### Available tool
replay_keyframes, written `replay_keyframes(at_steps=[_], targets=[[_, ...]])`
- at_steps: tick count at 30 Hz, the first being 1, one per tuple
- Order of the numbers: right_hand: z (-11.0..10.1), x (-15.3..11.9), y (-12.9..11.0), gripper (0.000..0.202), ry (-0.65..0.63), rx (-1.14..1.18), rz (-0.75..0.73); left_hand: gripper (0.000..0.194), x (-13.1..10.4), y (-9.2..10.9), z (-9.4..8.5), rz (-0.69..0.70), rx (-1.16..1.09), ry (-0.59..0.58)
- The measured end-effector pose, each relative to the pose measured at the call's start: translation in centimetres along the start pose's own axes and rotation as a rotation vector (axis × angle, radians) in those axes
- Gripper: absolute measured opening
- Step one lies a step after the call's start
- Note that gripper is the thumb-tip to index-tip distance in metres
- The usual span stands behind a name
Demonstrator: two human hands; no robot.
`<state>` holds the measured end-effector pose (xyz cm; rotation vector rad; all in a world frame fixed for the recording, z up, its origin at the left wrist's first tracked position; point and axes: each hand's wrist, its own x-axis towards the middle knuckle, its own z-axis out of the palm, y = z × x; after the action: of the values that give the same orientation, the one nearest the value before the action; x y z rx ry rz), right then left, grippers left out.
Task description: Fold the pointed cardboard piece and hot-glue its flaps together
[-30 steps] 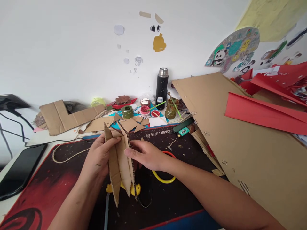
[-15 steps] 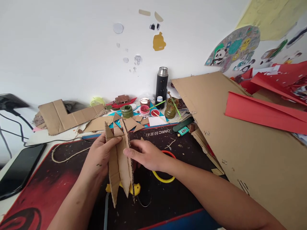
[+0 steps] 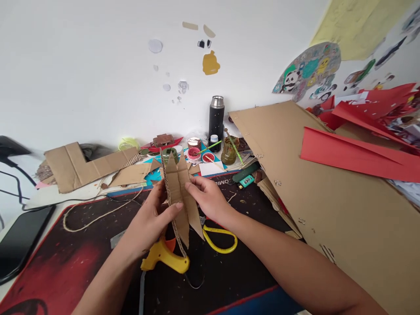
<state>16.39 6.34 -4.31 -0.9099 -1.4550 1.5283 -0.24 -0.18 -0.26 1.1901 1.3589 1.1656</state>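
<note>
Left hand (image 3: pixel 151 221) and right hand (image 3: pixel 210 199) grip pointed, folded brown cardboard (image 3: pixel 177 188), forward of the back edge of the bench (image 3: pixel 41 199), presumably steadying it.

We hold up a brown folded corrugated cardboard piece (image 3: pixel 175 186) above the dark desk mat (image 3: pixel 229 280), its long panels near upright, tops tipped slightly left. We see lengthwise creases between the panels, tapered points at the upper and lower ends, and bare fluting along the left-hand cut edge.

Black thermos (image 3: pixel 216 121), dark phone (image 3: pixel 25 239), red paper (image 3: pixel 352 151) atop cardboard sheet (image 3: pixel 288 162)
</note>
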Motion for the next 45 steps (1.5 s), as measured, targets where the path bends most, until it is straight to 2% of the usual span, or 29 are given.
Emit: replay_keyframes(at_steps=[4, 6, 9, 11, 16, 19, 23, 27, 31, 34, 39, 43, 45], targets=[[-0.1, -0.1, -0.2, 0.021, 0.005, -0.086, -0.018, 0.050, 0.0, -0.4, -0.2, 0.024, 0.193, 0.079], [0.0, -0.3, -0.2, 0.021, -0.002, -0.134, -0.003, 0.035, 0.0, -0.5, -0.3, 0.084, 0.338, 0.131], [0.1, -0.5, -0.1, 0.020, -0.008, -0.166, 0.018, 0.014, 0.1, -0.5, -0.3, 0.178, 0.487, 0.144], [0.2, -0.5, 0.0, 0.018, -0.012, -0.134, 0.057, 0.019, 0.1, -0.6, -0.3, 0.179, 0.450, 0.139], [0.1, 0.0, 0.0, 0.024, 0.021, 0.153, 0.177, 0.069, -0.1, -0.6, -0.3, 0.051, 0.162, 0.067], [-0.3, 0.3, -0.3, 0.028, 0.114, 0.249, 0.159, 0.079, -0.2, -0.4, -0.3, 0.047, 0.122, 0.036], [-0.9, 0.9, -0.5, 0.034, 0.232, 0.246, 0.104, 0.065, 0.0, -0.3, -0.1, 0.052, 0.157, 0.068], [-1.1, 1.1, -0.6, 0.035, 0.265, 0.243, 0.052, 0.055, 0.5, -0.3, -0.1, -0.052, 0.089, 0.078], [-1.1, 1.1, -0.9, 0.035, 0.298, 0.258, 0.038, 0.036, 0.7, -0.4, -0.4, -0.120, 0.140, 0.080], [-1.2, 1.1, -1.0, 0.035, 0.295, 0.238, 0.043, 0.034, 0.7, -0.2, -0.5, -0.138, 0.189, 0.099], [-1.1, 0.8, -1.0, 0.037, 0.245, 0.144, 0.023, 0.031, 0.6, 0.4, -0.4, -0.070, 0.413, 0.194], [-0.8, 0.4, -0.7, 0.037, 0.238, 0.036, -0.002, 0.031, 0.7, 0.4, -0.4, -0.024, 0.525, 0.231], [-0.5, 0.0, -0.4, 0.038, 0.192, -0.023, -0.001, 0.030, 0.8, 0.2, -0.5, -0.023, 0.568, 0.244]])
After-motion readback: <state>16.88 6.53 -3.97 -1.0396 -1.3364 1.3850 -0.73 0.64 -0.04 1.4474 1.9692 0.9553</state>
